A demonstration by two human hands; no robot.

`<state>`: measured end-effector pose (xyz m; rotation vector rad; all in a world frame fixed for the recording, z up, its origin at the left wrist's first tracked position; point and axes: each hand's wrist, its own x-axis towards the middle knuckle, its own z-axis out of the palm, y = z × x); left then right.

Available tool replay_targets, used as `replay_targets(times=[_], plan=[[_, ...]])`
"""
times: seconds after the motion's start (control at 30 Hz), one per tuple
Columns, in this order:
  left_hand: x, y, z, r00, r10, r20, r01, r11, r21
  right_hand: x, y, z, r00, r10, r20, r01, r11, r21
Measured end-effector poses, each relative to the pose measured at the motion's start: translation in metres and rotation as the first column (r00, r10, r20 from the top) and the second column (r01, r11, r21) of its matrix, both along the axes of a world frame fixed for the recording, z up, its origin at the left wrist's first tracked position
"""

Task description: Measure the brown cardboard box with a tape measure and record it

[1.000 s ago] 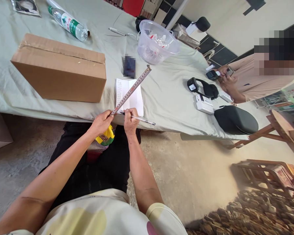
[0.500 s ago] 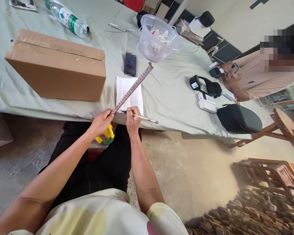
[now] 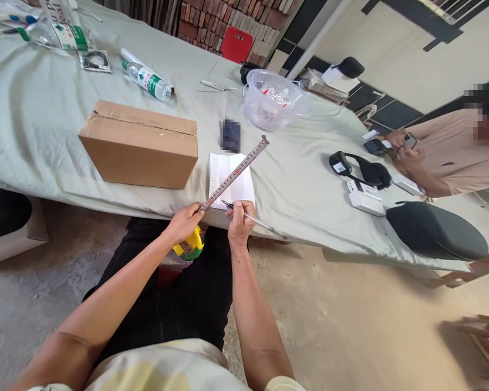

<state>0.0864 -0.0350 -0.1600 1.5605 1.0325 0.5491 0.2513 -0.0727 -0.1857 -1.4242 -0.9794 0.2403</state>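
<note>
My left hand (image 3: 186,221) is closed on a tape measure (image 3: 192,244) with a yellow and green case. Its metal blade is pulled out and slants up to the right, over a white sheet of paper (image 3: 242,187) at the table's near edge. A column of small handwriting runs down the paper's left side. My right hand (image 3: 241,222) grips a pen (image 3: 264,226), its tip pointing left near the lower part of the paper. Left of the paper stands a closed cardboard box (image 3: 140,155).
A dark phone-like object (image 3: 230,136) lies beyond the paper. Behind it are a clear plastic basin (image 3: 275,100) with wrapped items and a water bottle (image 3: 149,80). To the right are a black headset (image 3: 362,168), a dark case (image 3: 436,231) and a person (image 3: 452,146) holding a device.
The view has shifted up and left, so the tabletop things appear lower and farther right. The pen tip has lifted slightly from the paper's lower edge. Both hands keep their holds.
</note>
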Motion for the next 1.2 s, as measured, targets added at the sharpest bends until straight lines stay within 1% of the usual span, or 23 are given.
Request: replay_targets(times=[0.1,0.17,0.23,0.3,0.4,0.47,0.53,0.63,0.73,0.83,0.93,1.0,1.07,1.13,1.2], plan=[[-0.001,-0.002,-0.001,0.996,0.008,0.088,-0.004,0.999,-0.053,-0.002,0.0,0.01,0.997,-0.051,-0.055,0.057,0.991,0.117],[-0.002,-0.003,-0.001,0.982,0.015,0.19,0.011,0.99,-0.137,-0.003,0.002,0.02,0.995,-0.07,-0.07,0.082,0.98,0.181],[-0.005,-0.004,0.001,0.957,0.022,0.29,0.046,0.973,-0.226,-0.004,0.005,0.031,0.993,-0.077,-0.086,0.094,0.971,0.219],[-0.011,-0.007,0.005,0.935,0.036,0.353,0.065,0.961,-0.269,-0.004,0.008,0.041,0.992,-0.084,-0.096,0.103,0.969,0.224],[-0.03,-0.013,0.01,0.926,0.092,0.366,0.029,0.95,-0.312,-0.003,0.012,0.05,0.991,-0.105,-0.08,0.119,0.973,0.197],[-0.049,-0.018,0.013,0.92,0.14,0.367,0.008,0.928,-0.373,-0.004,0.013,0.053,0.992,-0.113,-0.065,0.123,0.975,0.183],[-0.07,-0.023,0.016,0.907,0.189,0.377,-0.013,0.906,-0.423,-0.005,0.015,0.056,0.993,-0.092,-0.067,0.103,0.978,0.184],[-0.099,-0.029,0.021,0.91,0.24,0.337,-0.073,0.896,-0.438,-0.011,0.024,0.063,0.995,0.012,-0.095,0.003,0.987,0.163],[-0.119,-0.035,0.028,0.912,0.286,0.293,-0.131,0.883,-0.451,-0.019,0.044,0.075,0.977,0.183,-0.11,-0.174,0.981,0.085],[-0.126,-0.044,0.036,0.895,0.344,0.282,-0.171,0.852,-0.496,-0.03,0.078,0.083,0.928,0.346,-0.14,-0.35,0.937,-0.002],[-0.124,-0.053,0.046,0.869,0.386,0.309,-0.173,0.822,-0.542,-0.044,0.118,0.085,0.859,0.457,-0.231,-0.472,0.882,-0.009],[-0.122,-0.057,0.055,0.853,0.4,0.334,-0.164,0.815,-0.556,-0.053,0.141,0.082,0.825,0.496,-0.272,-0.51,0.86,0.019],[-0.122,-0.059,0.063,0.845,0.406,0.349,-0.156,0.811,-0.564,-0.059,0.156,0.079,0.813,0.506,-0.29,-0.516,0.855,0.046],[-0.124,-0.06,0.07,0.844,0.408,0.349,-0.151,0.805,-0.574,-0.06,0.162,0.075,0.812,0.498,-0.304,-0.504,0.861,0.063],[-0.127,-0.06,0.073,0.847,0.414,0.334,-0.158,0.796,-0.585,-0.059,0.161,0.072,0.807,0.494,-0.323,-0.504,0.862,0.061]])
